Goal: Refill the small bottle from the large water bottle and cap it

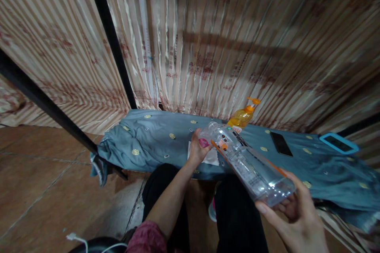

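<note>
A clear plastic bottle [246, 162] with an orange and black label lies tilted in front of me, its neck pointing away and to the left. My right hand [292, 215] cups its base from below. My left hand [199, 148] is at the bottle's neck, with a small pink cap between its fingers. Under the left hand a white tissue [212, 157] lies on the blue-grey cloth [154, 142].
An orange pump bottle [242, 116] stands at the back of the cloth. A black phone [281, 144] and a blue-framed device [339, 143] lie to the right. Striped curtains hang behind, black bars [41, 101] cross at left, and a white cable [77, 239] lies on the tiled floor.
</note>
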Tool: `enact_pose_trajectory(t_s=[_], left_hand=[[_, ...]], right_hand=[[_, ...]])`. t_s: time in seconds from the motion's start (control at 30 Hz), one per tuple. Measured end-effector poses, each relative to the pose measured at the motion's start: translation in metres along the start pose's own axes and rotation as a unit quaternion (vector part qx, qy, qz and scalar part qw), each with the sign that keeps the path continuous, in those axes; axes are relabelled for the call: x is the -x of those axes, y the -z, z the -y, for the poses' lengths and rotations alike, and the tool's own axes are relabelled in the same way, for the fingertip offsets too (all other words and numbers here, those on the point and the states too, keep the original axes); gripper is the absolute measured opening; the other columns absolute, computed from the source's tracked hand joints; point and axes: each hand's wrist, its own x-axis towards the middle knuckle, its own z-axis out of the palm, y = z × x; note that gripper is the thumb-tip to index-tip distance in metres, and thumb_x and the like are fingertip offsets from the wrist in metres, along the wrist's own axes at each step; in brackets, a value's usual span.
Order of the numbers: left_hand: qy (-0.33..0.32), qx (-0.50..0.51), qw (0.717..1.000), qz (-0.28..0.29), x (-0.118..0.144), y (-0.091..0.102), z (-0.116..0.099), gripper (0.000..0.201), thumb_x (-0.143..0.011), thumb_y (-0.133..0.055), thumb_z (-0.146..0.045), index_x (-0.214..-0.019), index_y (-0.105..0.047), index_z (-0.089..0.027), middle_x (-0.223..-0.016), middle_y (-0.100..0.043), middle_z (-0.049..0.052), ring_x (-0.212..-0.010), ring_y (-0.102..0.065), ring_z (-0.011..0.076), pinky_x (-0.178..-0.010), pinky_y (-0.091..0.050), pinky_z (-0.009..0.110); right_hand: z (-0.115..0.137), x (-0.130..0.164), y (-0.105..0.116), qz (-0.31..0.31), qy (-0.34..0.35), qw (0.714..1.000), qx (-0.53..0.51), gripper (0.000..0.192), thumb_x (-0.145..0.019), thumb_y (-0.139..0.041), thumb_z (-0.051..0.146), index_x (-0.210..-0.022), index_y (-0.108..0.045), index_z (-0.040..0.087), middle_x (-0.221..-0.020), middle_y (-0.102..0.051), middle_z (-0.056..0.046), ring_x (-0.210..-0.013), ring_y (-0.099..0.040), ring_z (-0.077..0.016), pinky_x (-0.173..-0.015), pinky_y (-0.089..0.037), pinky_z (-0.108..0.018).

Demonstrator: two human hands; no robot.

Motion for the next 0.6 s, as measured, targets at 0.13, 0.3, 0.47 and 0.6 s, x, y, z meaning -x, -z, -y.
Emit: enact_pose_trajectory(t_s=[0.13,0.3,0.47,0.6], left_hand=[[0.000,-0.007,1.000,-0.008,0.000,-0.001,-0.001,0.079,-0.063,-0.096,-0.028,-0.132,-0.059,-0.022,-0.139,-0.067,0.015,-0.132,-0.065,0.0361,-0.118,-0.050,0.056],[0.002,-0.010,1.000,-0.002,0.001,-0.001,-0.001,0.079,-0.064,-0.095,-0.028,-0.134,-0.059,-0.021,-0.141,-0.066,0.016,-0.133,-0.064,0.0361,-0.117,-0.050,0.056],[-0.003,-0.011,1.000,-0.004,0.001,-0.001,0.001,0.079,-0.064,-0.096,-0.029,-0.133,-0.060,-0.022,-0.140,-0.066,0.015,-0.132,-0.065,0.0360,-0.118,-0.050,0.056],[0.000,-0.012,1.000,0.000,0.001,-0.001,0.001,0.081,-0.064,-0.095,-0.031,-0.136,-0.058,-0.021,-0.140,-0.066,0.016,-0.132,-0.065,0.0360,-0.118,-0.050,0.056]], right_hand=[[-0.001,-0.002,0.002,-0.002,-0.001,1.000,0.003,0.104,-0.053,-0.101,0.040,-0.144,-0.053,0.025,-0.121,-0.075,-0.012,-0.090,-0.081,-0.0290,-0.076,-0.067,-0.032],[0.000,-0.005,0.002,-0.005,-0.013,1.000,0.001,0.109,-0.048,-0.102,0.039,-0.144,-0.053,0.025,-0.125,-0.074,-0.014,-0.091,-0.080,-0.0304,-0.075,-0.067,-0.033],[0.009,-0.002,-0.004,-0.027,-0.021,0.999,-0.002,0.108,-0.046,-0.102,0.043,-0.141,-0.055,0.023,-0.119,-0.075,-0.014,-0.084,-0.081,-0.0286,-0.072,-0.066,-0.030],[0.008,-0.002,-0.003,-0.013,-0.007,1.000,0.013,0.106,-0.049,-0.102,0.041,-0.142,-0.054,0.024,-0.121,-0.074,-0.013,-0.088,-0.081,-0.0291,-0.075,-0.067,-0.031]])
